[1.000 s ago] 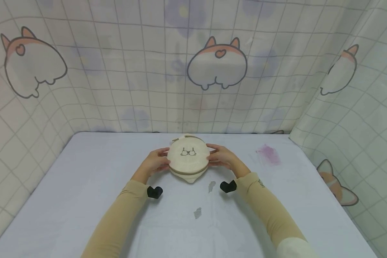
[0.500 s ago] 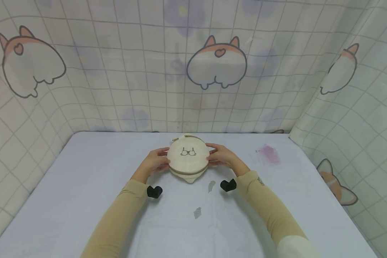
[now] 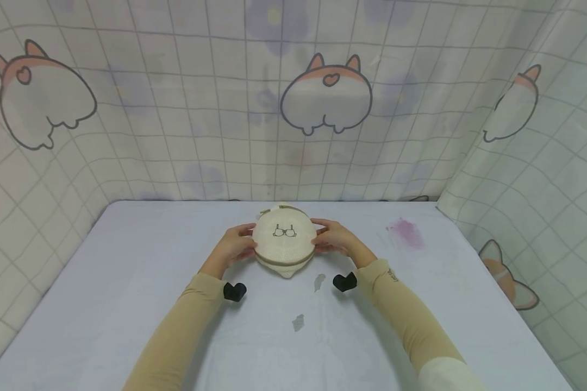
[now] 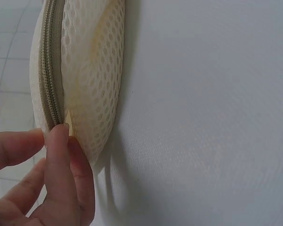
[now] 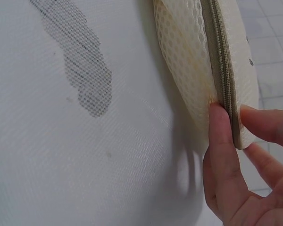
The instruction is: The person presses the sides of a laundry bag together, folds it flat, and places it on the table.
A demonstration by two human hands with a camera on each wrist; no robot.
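Note:
A round cream mesh laundry bag for bras [image 3: 284, 247], with a bra drawing on top, is at the back middle of the table. On its left side my left hand [image 3: 232, 247] pinches the edge, thumb and fingers at the zipper [image 4: 51, 84] in the left wrist view. The right hand [image 3: 337, 239] grips the opposite side in the same way, its fingers by the zipper [image 5: 222, 61] in the right wrist view. Honeycomb mesh [image 4: 96, 80] bulges below the zipper, which looks closed along the visible parts. Whatever lies inside the bag cannot be made out.
The white-covered table [image 3: 127, 304] has two grey patches [image 3: 298, 322] in front of the bag and a pink stain [image 3: 407, 233] at right. A curtain [image 3: 200, 108] printed with a grid and corgis stands behind and beside the table.
The view has shifted very slightly. Both hands keep their hold on the laundry bag, which stays in the same place on the table.

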